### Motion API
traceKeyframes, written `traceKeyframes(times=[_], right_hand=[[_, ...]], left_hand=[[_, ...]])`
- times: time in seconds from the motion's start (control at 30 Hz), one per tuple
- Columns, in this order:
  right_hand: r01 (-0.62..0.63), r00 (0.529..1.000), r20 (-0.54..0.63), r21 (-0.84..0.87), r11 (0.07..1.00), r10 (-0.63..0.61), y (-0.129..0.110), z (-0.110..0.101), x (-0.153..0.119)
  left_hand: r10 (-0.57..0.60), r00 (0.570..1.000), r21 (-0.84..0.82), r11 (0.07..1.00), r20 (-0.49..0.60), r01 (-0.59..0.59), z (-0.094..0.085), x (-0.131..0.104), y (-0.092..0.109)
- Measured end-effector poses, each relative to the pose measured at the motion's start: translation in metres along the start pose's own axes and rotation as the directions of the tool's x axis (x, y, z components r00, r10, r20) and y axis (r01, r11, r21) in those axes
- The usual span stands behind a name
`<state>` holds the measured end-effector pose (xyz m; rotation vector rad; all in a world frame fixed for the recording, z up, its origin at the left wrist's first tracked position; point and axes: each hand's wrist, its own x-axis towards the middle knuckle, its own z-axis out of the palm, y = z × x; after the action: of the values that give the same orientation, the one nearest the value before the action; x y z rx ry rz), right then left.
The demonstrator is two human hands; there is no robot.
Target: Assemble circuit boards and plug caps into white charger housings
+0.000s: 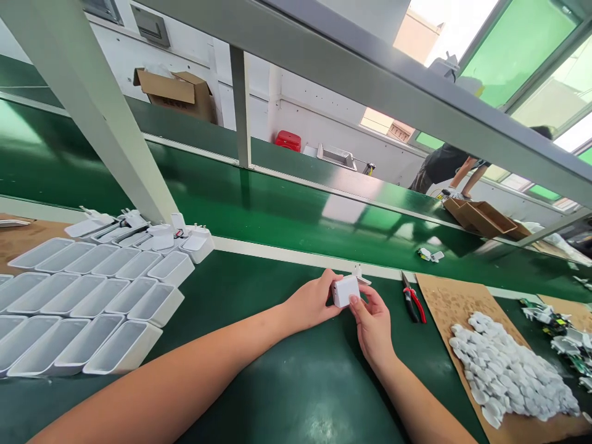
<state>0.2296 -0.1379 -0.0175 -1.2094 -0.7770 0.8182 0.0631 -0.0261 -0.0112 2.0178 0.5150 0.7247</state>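
A small white charger case (346, 291) is held between both hands above the green work table (296, 370). My left hand (317, 300) grips its left side with thumb and fingers. My right hand (375, 317) presses its thumb on the lower right corner, with the fingers curled behind. Just behind the case, by the right fingertips, a white piece with plug pins (358, 275) sticks up; whether it is held or lies on the table I cannot tell. To the right of my right hand lie red-handled pliers (413, 301).
Rows of open white cases (143, 302) stand at left, with white plug parts (161, 237) behind them. Cardboard (444, 296) at right bears a heap of small white pieces (509, 370); circuit boards (562, 336) lie beyond. A metal frame post (115, 123) rises at left. Another person (439, 166) works across the green conveyor (277, 197).
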Motion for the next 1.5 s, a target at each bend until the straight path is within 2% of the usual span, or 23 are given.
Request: traceKeyframes(times=[0.13,0.23,0.33,0.43,0.5,0.6,0.67,0.77,0.87,1.0,1.1,1.17,1.27,1.4,1.5], right_hand=[[0.152,0.988,0.05,-0.2,0.968,-0.144,-0.003,-0.006,0.005],[0.326,0.945,0.141,-0.406,0.854,-0.294,-0.006,-0.014,0.01],[0.519,0.853,0.3,-0.567,0.639,-0.427,-0.007,-0.021,0.012],[0.672,0.733,0.451,-0.593,0.443,-0.509,-0.012,-0.022,0.014],[0.739,0.656,0.512,-0.586,0.333,-0.554,-0.024,-0.022,0.016],[0.777,0.567,0.526,-0.598,0.199,-0.634,-0.053,-0.029,0.02],[0.756,0.54,0.473,-0.636,0.154,-0.696,-0.07,-0.037,0.021],[0.704,0.55,0.37,-0.687,0.178,-0.748,-0.07,-0.049,0.015],[0.723,0.629,0.491,-0.654,0.223,-0.603,-0.043,-0.056,0.003],[0.711,0.667,0.526,-0.661,0.24,-0.528,-0.012,-0.059,-0.008],[0.699,0.68,0.507,-0.666,0.259,-0.53,-0.007,-0.056,-0.01],[0.697,0.683,0.5,-0.663,0.273,-0.532,-0.014,-0.054,-0.01],[0.702,0.672,0.479,-0.655,0.28,-0.565,-0.041,-0.05,-0.007],[0.662,0.634,0.332,-0.7,0.268,-0.699,-0.083,-0.049,-0.003],[0.643,0.648,0.273,-0.696,0.319,-0.711,-0.079,-0.049,-0.006]], left_hand=[[-0.025,0.999,0.008,1.0,0.043,0.025,-0.002,0.002,0.002],[-0.005,0.999,0.041,0.999,0.044,0.004,-0.005,0.002,0.001],[-0.002,1.0,0.056,0.998,0.0,0.002,-0.007,0.003,-0.001],[-0.027,0.998,-0.002,1.0,-0.059,0.027,-0.008,0.005,-0.004],[-0.047,0.994,-0.038,0.998,-0.098,0.043,-0.01,0.007,-0.006],[-0.061,0.988,-0.071,0.996,-0.144,0.052,-0.012,0.009,-0.008],[-0.075,0.982,-0.101,0.993,-0.172,0.058,-0.013,0.011,-0.009],[-0.108,0.971,-0.147,0.986,-0.211,0.078,-0.013,0.013,-0.012],[-0.124,0.962,-0.189,0.979,-0.242,0.079,-0.011,0.015,-0.016],[-0.123,0.958,-0.231,0.971,-0.258,0.062,-0.008,0.019,-0.023],[-0.125,0.958,-0.249,0.967,-0.26,0.058,-0.008,0.02,-0.026],[-0.129,0.957,-0.257,0.965,-0.259,0.06,-0.008,0.02,-0.027],[-0.147,0.954,-0.269,0.96,-0.261,0.074,-0.01,0.02,-0.026],[-0.183,0.943,-0.305,0.948,-0.278,0.094,-0.012,0.021,-0.024],[-0.216,0.928,-0.338,0.935,-0.304,0.106,-0.014,0.021,-0.023]])
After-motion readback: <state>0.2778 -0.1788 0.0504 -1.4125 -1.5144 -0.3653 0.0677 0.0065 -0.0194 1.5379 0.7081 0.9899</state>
